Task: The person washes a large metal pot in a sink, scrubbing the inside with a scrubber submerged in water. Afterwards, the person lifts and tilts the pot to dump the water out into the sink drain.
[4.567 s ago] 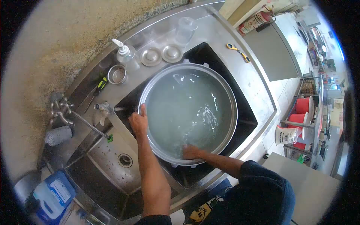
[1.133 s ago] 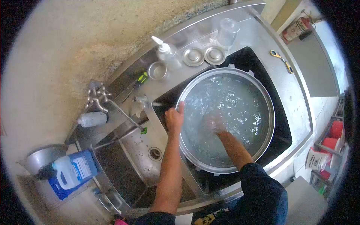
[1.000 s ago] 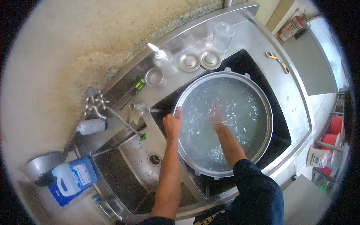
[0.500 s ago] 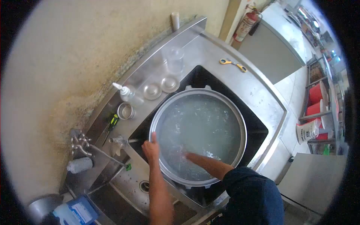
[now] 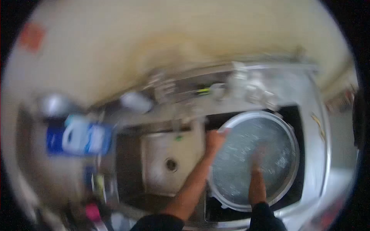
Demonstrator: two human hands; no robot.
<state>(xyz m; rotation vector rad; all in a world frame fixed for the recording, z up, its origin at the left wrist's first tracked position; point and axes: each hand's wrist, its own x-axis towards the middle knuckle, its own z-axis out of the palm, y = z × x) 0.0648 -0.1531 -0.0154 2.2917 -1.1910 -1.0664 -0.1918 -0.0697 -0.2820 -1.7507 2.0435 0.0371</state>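
Note:
A large round metal pot full of cloudy, rippling water sits in the dark right-hand sink basin. My left hand is closed over the pot's left rim, the thumb pointing inward. My right hand is down in the water near the pot's middle; its fingers are blurred beneath the surface, so whether it holds anything is hidden. The whole view is smeared by motion.
Left of the pot is a second sink basin with a drain. A blue-and-white jug and a metal bowl stand farther left. Along the back ledge are a green-handled tool and blurred clear containers. Yellow scissors lie at right.
My view has swung left and turned, bringing the left basin and jug into fuller view. My left hand stays on the pot's rim; my right hand is still in the water, now pointing away from me.

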